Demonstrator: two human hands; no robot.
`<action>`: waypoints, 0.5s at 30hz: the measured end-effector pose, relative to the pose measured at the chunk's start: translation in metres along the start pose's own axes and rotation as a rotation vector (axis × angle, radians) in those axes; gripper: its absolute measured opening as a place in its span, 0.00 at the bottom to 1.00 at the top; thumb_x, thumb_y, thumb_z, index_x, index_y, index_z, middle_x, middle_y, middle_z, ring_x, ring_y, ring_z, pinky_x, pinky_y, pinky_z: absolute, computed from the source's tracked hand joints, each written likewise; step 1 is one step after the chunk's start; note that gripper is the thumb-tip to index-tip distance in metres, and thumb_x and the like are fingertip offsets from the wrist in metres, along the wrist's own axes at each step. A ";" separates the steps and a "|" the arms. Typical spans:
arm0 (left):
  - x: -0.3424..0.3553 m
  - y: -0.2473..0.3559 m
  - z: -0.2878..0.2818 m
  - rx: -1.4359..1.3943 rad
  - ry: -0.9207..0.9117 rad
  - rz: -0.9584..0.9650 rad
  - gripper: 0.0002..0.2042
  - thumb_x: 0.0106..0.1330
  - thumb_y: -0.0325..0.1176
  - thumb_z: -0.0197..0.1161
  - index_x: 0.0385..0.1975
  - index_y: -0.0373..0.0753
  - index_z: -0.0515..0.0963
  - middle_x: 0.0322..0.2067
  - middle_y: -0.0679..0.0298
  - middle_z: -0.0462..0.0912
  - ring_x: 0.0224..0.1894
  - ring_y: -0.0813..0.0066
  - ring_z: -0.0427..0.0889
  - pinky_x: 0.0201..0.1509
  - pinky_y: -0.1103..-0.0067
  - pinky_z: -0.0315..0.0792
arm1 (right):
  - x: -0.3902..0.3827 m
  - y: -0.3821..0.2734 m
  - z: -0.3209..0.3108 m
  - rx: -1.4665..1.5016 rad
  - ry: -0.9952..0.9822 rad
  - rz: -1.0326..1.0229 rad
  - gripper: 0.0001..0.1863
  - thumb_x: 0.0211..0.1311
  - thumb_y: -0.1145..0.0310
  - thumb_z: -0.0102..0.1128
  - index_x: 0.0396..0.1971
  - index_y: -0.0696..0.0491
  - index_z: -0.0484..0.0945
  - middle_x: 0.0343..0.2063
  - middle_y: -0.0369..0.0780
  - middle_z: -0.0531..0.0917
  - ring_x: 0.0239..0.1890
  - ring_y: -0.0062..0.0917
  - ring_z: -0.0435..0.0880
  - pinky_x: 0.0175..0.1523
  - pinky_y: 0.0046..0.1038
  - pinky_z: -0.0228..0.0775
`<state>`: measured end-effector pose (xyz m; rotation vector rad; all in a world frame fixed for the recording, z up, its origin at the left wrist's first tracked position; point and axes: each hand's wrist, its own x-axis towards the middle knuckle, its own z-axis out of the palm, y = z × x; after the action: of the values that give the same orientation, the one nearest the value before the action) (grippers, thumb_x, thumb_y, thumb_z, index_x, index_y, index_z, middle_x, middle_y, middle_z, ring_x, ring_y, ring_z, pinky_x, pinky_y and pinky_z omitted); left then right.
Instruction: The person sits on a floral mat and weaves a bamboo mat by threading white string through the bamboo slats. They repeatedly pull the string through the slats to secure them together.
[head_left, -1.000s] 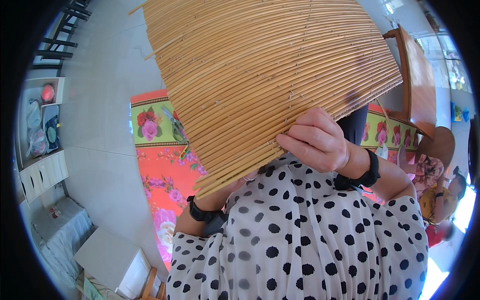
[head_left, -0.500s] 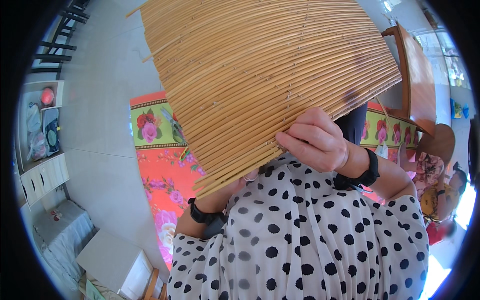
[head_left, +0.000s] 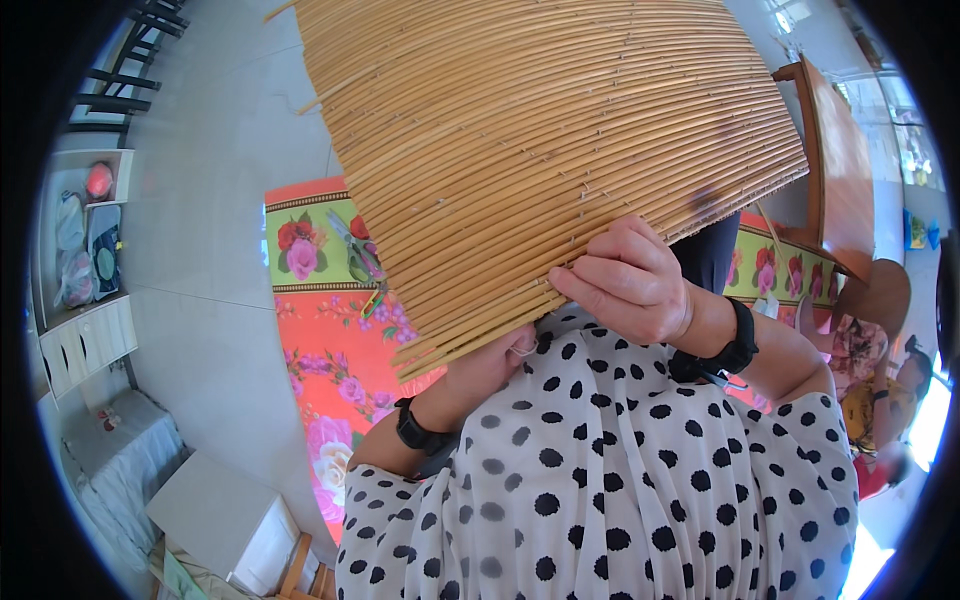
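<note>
A large mat of thin tan reed sticks [head_left: 520, 150], bound by rows of fine thread, fills the upper middle and slopes down toward my lap. My right hand [head_left: 635, 285] pinches its near edge, thumb and fingers bent at the sticks there. My left hand [head_left: 505, 358] is partly under the lower left part of the mat. Its fingers are hidden by the sticks. A thin pale thread [head_left: 524, 350] shows beside that hand. Several stick ends jut unevenly at the mat's lower left corner.
Scissors [head_left: 357, 250] lie on the red and green flowered floor mat [head_left: 330, 320] left of the sticks. White shelving [head_left: 90, 340] and a pale box [head_left: 215, 520] stand farther left. To the right are a brown wooden furniture piece [head_left: 840, 165] and another person [head_left: 875, 390].
My left hand and forearm have moved slightly right and up, showing more of the wrist. The mat's lower left corner has risen a little. My right hand keeps its grip.
</note>
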<state>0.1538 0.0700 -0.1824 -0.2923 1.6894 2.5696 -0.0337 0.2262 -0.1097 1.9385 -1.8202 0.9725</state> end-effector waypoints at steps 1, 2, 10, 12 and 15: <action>0.001 0.000 0.001 -0.057 -0.004 -0.012 0.12 0.78 0.31 0.52 0.28 0.36 0.70 0.21 0.68 0.65 0.23 0.77 0.61 0.28 0.79 0.56 | 0.000 0.000 0.000 0.002 0.004 -0.003 0.22 0.35 0.72 0.66 0.38 0.61 0.87 0.37 0.37 0.82 0.37 0.29 0.82 0.38 0.30 0.73; 0.001 0.003 0.005 -0.143 0.012 -0.048 0.12 0.78 0.31 0.52 0.29 0.35 0.70 0.21 0.68 0.65 0.23 0.77 0.61 0.29 0.79 0.56 | 0.000 0.000 0.001 0.001 0.008 -0.005 0.22 0.35 0.72 0.66 0.38 0.61 0.87 0.37 0.37 0.82 0.37 0.29 0.82 0.38 0.30 0.73; 0.004 0.001 0.005 -0.269 0.026 -0.077 0.09 0.78 0.32 0.52 0.40 0.33 0.75 0.24 0.67 0.68 0.25 0.77 0.64 0.30 0.80 0.58 | 0.001 0.000 0.001 -0.007 0.016 -0.013 0.21 0.36 0.72 0.67 0.37 0.61 0.87 0.37 0.37 0.82 0.37 0.29 0.83 0.38 0.30 0.74; 0.003 -0.004 0.001 -0.326 0.039 -0.105 0.08 0.77 0.29 0.54 0.45 0.31 0.77 0.26 0.67 0.71 0.26 0.76 0.68 0.31 0.80 0.63 | 0.001 0.000 0.002 -0.003 0.022 -0.013 0.21 0.36 0.73 0.67 0.37 0.61 0.87 0.37 0.37 0.82 0.37 0.29 0.83 0.39 0.30 0.74; 0.001 -0.014 -0.003 0.377 0.084 0.280 0.09 0.73 0.21 0.56 0.49 0.31 0.79 0.29 0.66 0.75 0.30 0.75 0.74 0.37 0.79 0.70 | 0.001 -0.001 0.001 -0.002 0.012 -0.007 0.21 0.36 0.72 0.67 0.37 0.60 0.87 0.37 0.37 0.82 0.37 0.29 0.83 0.39 0.30 0.74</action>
<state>0.1556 0.0731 -0.1959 -0.1533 2.3448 2.3616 -0.0328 0.2248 -0.1100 1.9322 -1.8063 0.9773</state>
